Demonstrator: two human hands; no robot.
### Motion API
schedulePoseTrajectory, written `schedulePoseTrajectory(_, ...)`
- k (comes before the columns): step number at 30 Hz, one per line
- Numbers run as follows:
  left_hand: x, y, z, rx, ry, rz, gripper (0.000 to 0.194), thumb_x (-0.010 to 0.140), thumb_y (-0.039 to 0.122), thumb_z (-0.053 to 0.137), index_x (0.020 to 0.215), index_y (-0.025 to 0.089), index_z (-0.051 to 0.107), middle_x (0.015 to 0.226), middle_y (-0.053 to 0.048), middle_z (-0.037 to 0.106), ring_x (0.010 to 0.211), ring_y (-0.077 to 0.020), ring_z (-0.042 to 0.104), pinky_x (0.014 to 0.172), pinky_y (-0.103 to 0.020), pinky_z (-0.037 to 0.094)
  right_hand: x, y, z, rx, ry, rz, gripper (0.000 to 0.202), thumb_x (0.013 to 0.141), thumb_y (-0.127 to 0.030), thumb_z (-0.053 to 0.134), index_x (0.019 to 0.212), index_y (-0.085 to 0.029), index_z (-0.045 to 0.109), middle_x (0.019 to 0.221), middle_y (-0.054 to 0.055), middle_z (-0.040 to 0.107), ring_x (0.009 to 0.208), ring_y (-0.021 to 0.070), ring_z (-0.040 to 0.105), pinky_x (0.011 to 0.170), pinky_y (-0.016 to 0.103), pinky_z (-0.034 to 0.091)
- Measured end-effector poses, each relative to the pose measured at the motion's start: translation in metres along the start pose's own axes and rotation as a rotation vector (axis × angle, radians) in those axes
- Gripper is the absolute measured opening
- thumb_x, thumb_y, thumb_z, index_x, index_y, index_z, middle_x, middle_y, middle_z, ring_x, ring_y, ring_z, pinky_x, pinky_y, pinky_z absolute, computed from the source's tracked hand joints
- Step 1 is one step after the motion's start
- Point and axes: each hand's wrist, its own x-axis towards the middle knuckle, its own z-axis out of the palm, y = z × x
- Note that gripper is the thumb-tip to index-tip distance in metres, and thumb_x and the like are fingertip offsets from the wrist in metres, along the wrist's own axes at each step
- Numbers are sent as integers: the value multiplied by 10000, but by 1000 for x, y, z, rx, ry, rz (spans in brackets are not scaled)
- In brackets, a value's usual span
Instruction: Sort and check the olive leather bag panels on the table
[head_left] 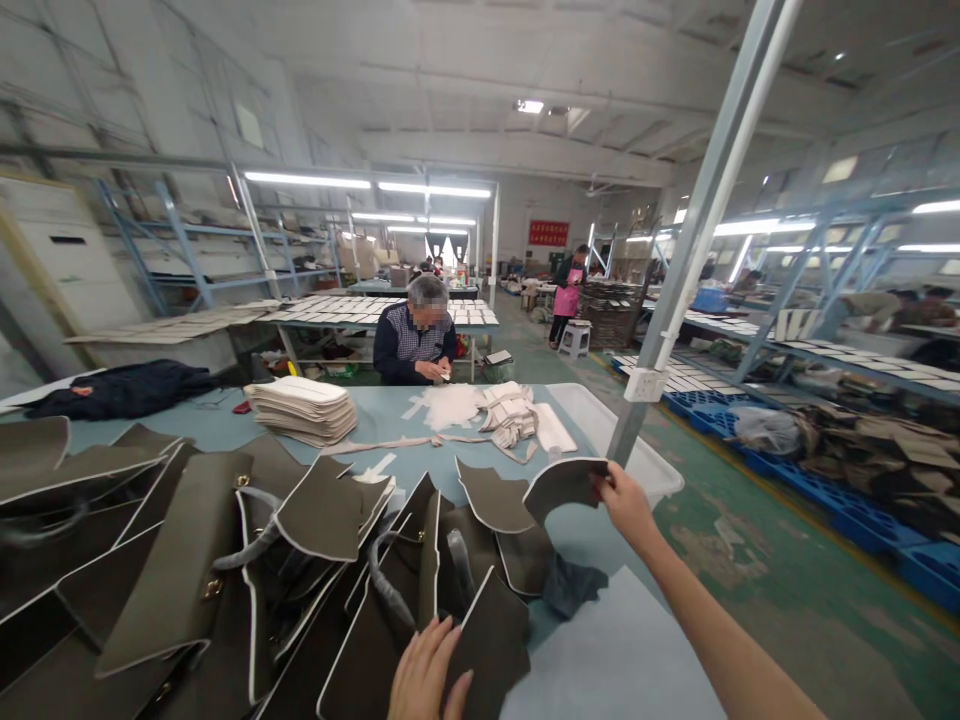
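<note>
Left hand (pixel 426 675): shown bare, no glove or ring seen.
Right hand (pixel 626 505): bare; forearm uncovered, no sleeve seen.

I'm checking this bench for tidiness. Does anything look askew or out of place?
The dark panels lie in a jumbled, overlapping heap rather than a stack like the cream pieces. The right hand holds one panel bent; the left hand rests on another.

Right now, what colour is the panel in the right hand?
Dark olive panel with a white edge, pinched by the right hand; head view.
</note>
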Motion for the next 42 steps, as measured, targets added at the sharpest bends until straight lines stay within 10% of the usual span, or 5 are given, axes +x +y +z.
schedulePoseTrajectory(5, 32, 43, -17, -361, -145, -193, 436, 805, 354, 465, 1217, 212, 462, 1251, -77, 502, 1161, -223, 444, 978, -377, 377, -42, -36, -19, 478, -94, 194, 344, 728, -495, 484, 860, -181, 531, 385, -88, 343, 305, 76, 308, 332, 209, 209)
schedulePoseTrajectory(13, 45, 98, -60, -805, -332, -403, 351, 814, 406, 460, 1053, 201, 615, 1000, -52, 642, 908, -191, 566, 819, -262, 433, -112, -42, 1, 872, -253, 488, 382, 634, -517, 606, 689, -174, 447, 347, -127, 267, 278, 7, 180, 329, 170, 70)
schedulePoseTrajectory(24, 43, 100, -65, -671, -239, -392, 332, 840, 370, 391, 910, 159, 637, 843, -46, 638, 808, -175, 554, 734, -267, 418, -152, -57, -14, 866, -314, 518, 393, 632, -518, 609, 702, -167, 447, 412, -113, 349, 280, -5, 189, 334, 172, 49)
schedulePoseTrajectory(34, 50, 94, -53, 1, -110, -140, 347, 883, 306, 285, 694, 169, 543, 708, -47, 560, 677, -158, 516, 631, -262, 360, -188, -91, -4, 737, -389, 416, 451, 637, -558, 562, 843, -162, 491, 440, -73, 443, 272, 23, 249, 317, 202, 112)
schedulePoseTrajectory(42, 44, 75, -61, -472, -121, -385, 376, 849, 430, 338, 686, 169, 553, 673, -23, 587, 667, -151, 541, 604, -215, 402, -188, -68, 31, 995, -306, 549, 382, 644, -501, 616, 739, -155, 483, 431, -103, 377, 297, -19, 189, 316, 143, 99)
